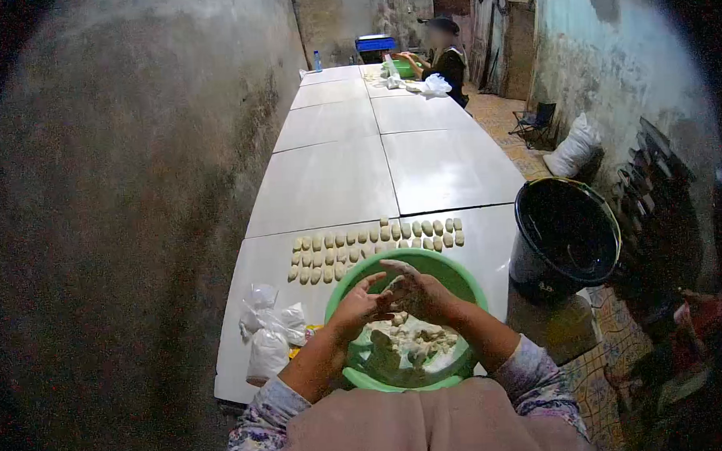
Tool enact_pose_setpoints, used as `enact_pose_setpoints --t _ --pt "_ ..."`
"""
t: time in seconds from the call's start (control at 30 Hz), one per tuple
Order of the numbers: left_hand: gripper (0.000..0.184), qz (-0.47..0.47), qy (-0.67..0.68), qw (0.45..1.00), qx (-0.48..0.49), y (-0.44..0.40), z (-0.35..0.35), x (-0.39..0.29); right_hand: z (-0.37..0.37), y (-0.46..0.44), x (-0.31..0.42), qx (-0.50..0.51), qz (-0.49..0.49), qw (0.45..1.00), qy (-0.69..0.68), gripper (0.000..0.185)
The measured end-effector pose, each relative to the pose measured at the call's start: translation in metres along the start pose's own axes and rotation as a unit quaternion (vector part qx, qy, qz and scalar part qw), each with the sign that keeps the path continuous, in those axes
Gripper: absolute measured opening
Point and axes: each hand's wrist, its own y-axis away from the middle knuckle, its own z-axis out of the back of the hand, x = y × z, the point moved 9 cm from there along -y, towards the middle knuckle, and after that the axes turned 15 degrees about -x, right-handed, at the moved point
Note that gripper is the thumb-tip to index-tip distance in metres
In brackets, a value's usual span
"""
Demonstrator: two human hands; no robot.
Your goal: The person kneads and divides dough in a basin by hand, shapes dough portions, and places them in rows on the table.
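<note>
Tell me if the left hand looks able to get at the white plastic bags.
Probably yes: the white plastic bags sit on the table beside the green basin, on the same side as the left hand, and nothing tall seems to block the way beyond the basin's rim.

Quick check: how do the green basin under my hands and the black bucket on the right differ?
The green basin is broad and shallow; the black bucket looks deeper.
The green basin sits on the table, while the black bucket stands at its right edge.
The green basin holds whitish pieces; the black bucket's inside is too dark to read.
Both are round and open-topped.
</note>
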Motion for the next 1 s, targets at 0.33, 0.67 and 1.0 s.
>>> enact_pose_setpoints --t 0.33,0.67,1.0 --pt "0.074 -0.121 -0.116 0.985 0.033 -0.012 0.009 -0.003 0.004 -0.003 0.002 0.005 -0.02 0.99 -0.143 0.077" --pt "0.07 -0.071 -0.02 0.995 -0.07 -0.005 0.018 -0.007 0.019 -0.005 -0.019 -0.064 -0.109 0.972 -0.196 0.065" --pt "0.041 -0.114 -0.111 0.983 -0.094 0.007 0.003 -0.02 0.022 -0.005 -0.034 -0.095 -0.07 0.985 -0.129 0.052"
